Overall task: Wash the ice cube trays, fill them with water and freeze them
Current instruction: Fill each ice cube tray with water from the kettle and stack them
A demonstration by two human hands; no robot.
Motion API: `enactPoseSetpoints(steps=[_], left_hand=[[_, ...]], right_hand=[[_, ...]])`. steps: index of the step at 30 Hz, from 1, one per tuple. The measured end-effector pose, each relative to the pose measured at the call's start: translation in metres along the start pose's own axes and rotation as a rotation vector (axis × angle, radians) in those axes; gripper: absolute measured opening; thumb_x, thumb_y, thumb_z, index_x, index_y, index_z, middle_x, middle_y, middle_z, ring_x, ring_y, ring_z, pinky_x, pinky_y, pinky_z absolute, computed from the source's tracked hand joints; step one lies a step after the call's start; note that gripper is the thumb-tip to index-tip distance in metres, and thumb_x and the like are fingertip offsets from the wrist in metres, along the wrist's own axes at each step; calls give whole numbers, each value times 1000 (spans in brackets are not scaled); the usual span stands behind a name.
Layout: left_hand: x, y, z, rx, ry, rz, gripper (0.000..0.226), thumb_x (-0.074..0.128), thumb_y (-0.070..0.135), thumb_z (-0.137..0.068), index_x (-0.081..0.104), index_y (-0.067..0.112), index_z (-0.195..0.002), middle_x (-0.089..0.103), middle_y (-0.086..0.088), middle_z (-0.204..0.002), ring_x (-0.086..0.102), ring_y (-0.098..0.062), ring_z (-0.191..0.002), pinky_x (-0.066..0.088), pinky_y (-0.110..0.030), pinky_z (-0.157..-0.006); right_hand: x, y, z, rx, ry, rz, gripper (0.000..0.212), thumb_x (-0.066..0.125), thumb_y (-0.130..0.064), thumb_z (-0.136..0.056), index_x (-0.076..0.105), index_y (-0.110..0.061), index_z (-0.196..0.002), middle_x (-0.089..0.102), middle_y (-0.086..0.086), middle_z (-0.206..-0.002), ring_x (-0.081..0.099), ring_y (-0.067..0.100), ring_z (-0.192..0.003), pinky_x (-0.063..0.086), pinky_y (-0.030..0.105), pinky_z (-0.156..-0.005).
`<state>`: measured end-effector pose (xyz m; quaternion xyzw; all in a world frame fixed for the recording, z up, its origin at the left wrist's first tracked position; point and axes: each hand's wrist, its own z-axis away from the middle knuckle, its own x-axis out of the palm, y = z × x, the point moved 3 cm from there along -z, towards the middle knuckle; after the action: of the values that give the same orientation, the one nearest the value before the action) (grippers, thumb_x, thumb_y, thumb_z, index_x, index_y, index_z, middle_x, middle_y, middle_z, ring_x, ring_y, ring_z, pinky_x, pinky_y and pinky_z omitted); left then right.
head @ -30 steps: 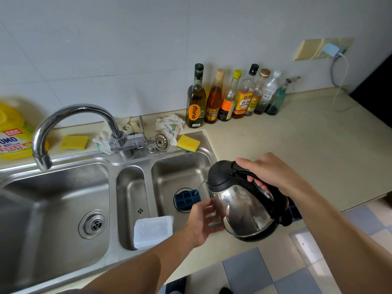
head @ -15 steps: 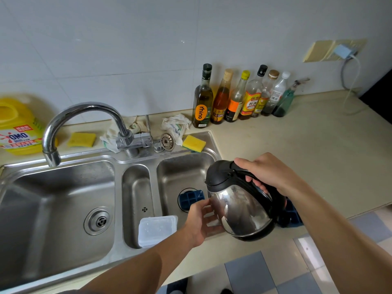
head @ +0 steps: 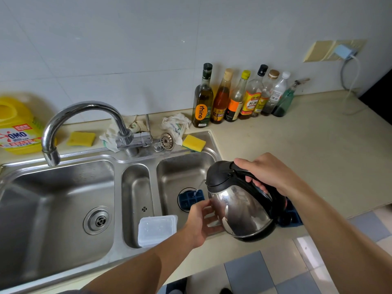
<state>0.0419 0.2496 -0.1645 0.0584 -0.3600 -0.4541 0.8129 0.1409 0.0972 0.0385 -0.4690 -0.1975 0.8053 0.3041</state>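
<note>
A blue ice cube tray lies over the drain in the right sink basin. My right hand grips the black handle of a steel kettle, which is tilted left above the tray. A thin stream of water runs from the spout onto the tray. My left hand has its fingers spread against the kettle's lower side. A second blue tray peeks out behind the kettle at the counter's front edge. A clear white plastic tray or lid sits in the small middle basin.
The tap arches over the large left basin. Two yellow sponges, rags and a strainer lie along the sink's back rim. Several bottles line the wall, and a yellow detergent jug stands far left. Bare counter extends to the right.
The kettle has tipped slightly further and a thin water stream now shows at its spout. Both hands keep their places on it.
</note>
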Motion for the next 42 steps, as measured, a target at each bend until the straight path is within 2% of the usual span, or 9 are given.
enactPoseSetpoints(steps=[5,9,15,18,23,27,34,39,42], left_hand=[[3,-1,0,-6,-8,-9,39,60,31,-92,74,4,-118,74,-17,-109,72,-33,-93,59,-55,-90],[5,-2,2,-9,-11,-16,39,61,32,-92,74,5,-117,73,-19,-114,70,-37,-103,56,-59,-94],[9,11,4,29,-6,-37,38,61,31,-92,75,4,-114,74,-16,-117,70,-32,-101,61,-51,-85],[15,37,3,127,-9,-193,29,54,29,-94,75,10,-103,76,-11,-112,70,-25,-99,59,-49,-89],[19,104,-1,370,70,-589,18,54,29,-104,67,20,-112,72,-8,-116,68,-19,-106,56,-33,-81],[35,145,-2,492,-6,-682,16,58,25,-103,69,17,-112,71,-8,-110,68,-21,-101,56,-35,-77],[95,162,-21,539,-92,-882,18,59,32,-101,69,44,-110,71,16,-117,64,-10,-115,54,-38,-92],[135,160,-49,549,-63,-910,33,57,25,-103,68,55,-105,70,30,-109,64,7,-106,48,-15,-81],[153,158,-66,571,-29,-907,34,58,23,-102,59,41,-132,69,17,-123,61,2,-116,45,-20,-88]], right_hand=[[-3,5,2,2,1,-13,59,61,-58,-90,68,-4,-65,55,3,-46,46,18,-37,45,28,-50],[-4,9,4,-3,8,-20,60,62,-59,-90,69,-4,-65,56,3,-46,47,18,-38,45,29,-49],[-7,17,4,-14,69,-91,61,63,-60,-88,64,-7,-59,52,4,-44,45,20,-37,44,27,-46],[-7,23,1,-13,130,-187,61,63,-60,-89,62,-6,-59,50,5,-43,43,21,-36,42,25,-43],[-6,32,-9,-23,280,-367,62,65,-59,-87,67,-3,-60,55,7,-46,47,19,-39,43,26,-43],[-11,38,-23,-45,386,-528,59,66,-57,-88,68,-4,-60,57,8,-48,50,19,-42,46,29,-46],[-23,57,-68,-95,487,-610,58,62,-55,-90,68,-5,-63,60,6,-52,52,15,-45,47,22,-44],[-41,80,-107,-110,477,-686,54,61,-52,-92,66,-8,-61,55,3,-49,49,12,-44,44,20,-43],[-53,86,-127,-141,439,-670,53,59,-49,-95,65,-9,-61,55,1,-49,49,12,-44,44,19,-43]])
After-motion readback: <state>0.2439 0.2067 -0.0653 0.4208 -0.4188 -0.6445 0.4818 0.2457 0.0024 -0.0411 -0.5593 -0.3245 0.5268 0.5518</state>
